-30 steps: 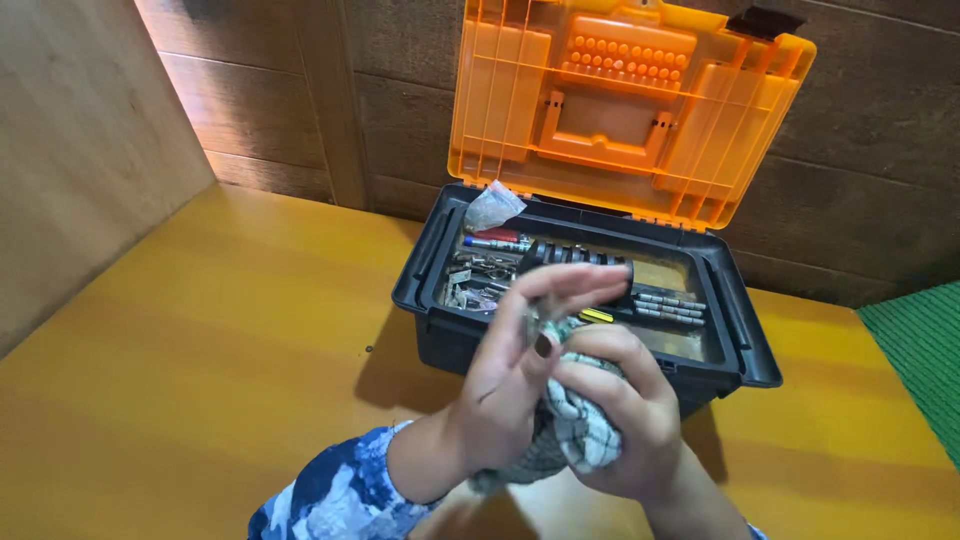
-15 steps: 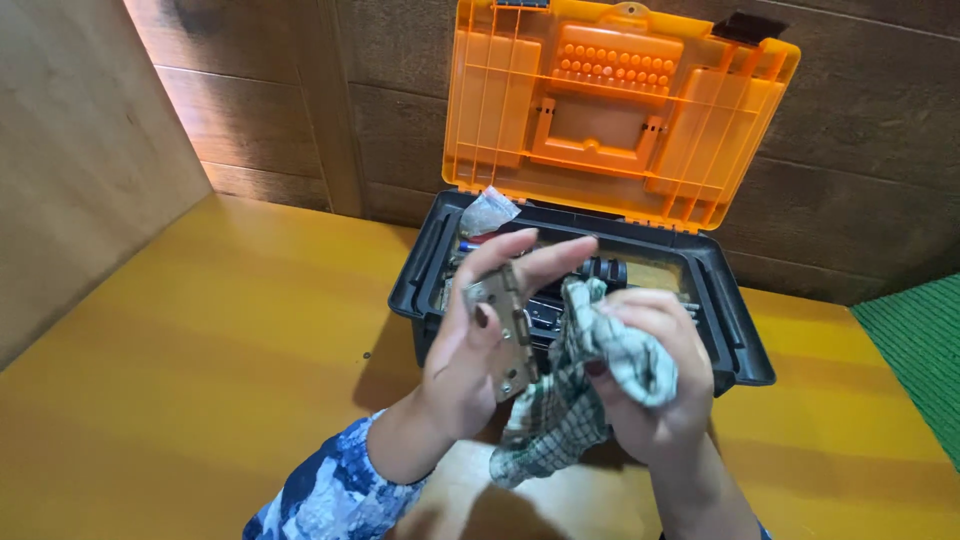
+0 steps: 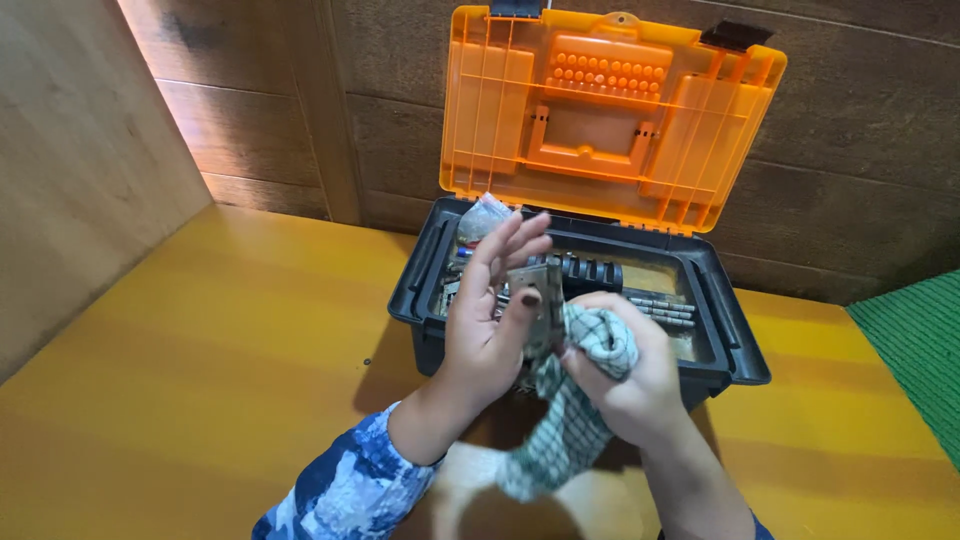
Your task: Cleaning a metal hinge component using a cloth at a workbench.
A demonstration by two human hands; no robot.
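Yellow tabletop, wood-panelled wall behind. Your left hand grasps a metal hinge plate, thumb on its face, fingers spread upward. Your right hand, just beside it, clenches a green checked cloth pressed against the plate's edge. Beyond both hands: black toolbox, orange lid raised, small tools inside. Green mat far right.

You see a black plastic toolbox with its orange lid standing open — on a shiny yellow wooden table, a green mat nearby.
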